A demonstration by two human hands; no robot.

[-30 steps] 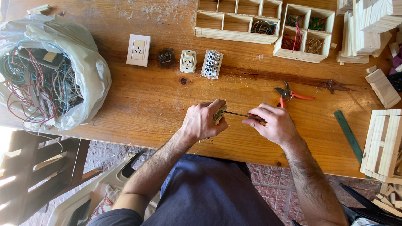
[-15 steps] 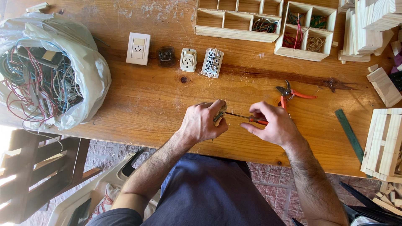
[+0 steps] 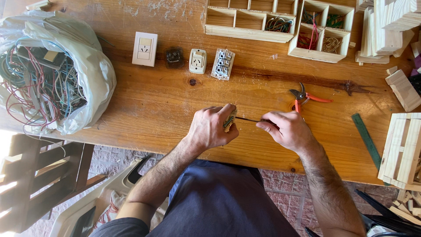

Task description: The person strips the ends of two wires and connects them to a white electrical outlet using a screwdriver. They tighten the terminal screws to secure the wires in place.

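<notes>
At frame centre, a small pale part is gripped by the left hand; a thin screwdriver is held by the right hand.

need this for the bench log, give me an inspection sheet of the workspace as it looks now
surface: wooden table, knots and stains, pale dust at the far edge
job's things: small pale electrical part in left hand; thin screwdriver in right hand, tip at the part
clutter: white wall socket plate, dark module, two more socket modules, red-handled cutters, green ruler, wooden slat pieces
grippers: both hands closed on their things
cables: plastic bag of tangled wires; wire coils in wooden compartment boxes
surroundings: wooden chair, tiled floor
</notes>
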